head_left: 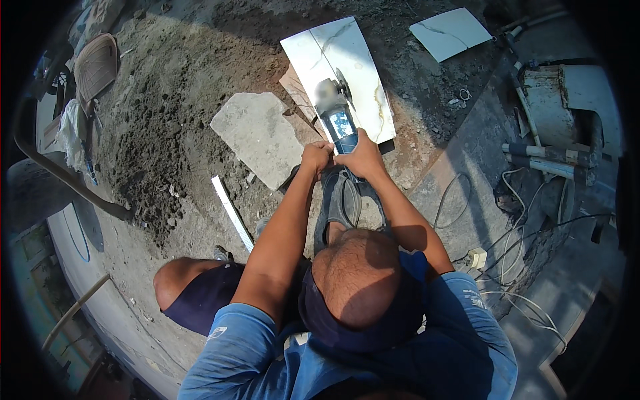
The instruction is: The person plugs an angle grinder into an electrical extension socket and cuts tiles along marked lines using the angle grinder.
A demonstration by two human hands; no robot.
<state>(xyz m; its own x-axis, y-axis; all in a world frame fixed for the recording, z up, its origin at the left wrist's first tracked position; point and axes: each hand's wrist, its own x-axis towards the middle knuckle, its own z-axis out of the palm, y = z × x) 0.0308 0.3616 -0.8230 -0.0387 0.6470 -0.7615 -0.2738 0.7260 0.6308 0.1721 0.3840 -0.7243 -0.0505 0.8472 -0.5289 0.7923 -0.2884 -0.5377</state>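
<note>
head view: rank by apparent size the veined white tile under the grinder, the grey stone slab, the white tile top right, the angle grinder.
1. Veined white tile and grey stone slab: alike, unranked.
2. White tile top right, though farther away.
3. Angle grinder.

Short blue sleeves (233,327) on a work shirt, a bit dusty and faded, with a small pale patch on each one. Dark navy shorts (200,297) that stop above the knee, forearms bare, plus grey shoes (337,200).
</note>
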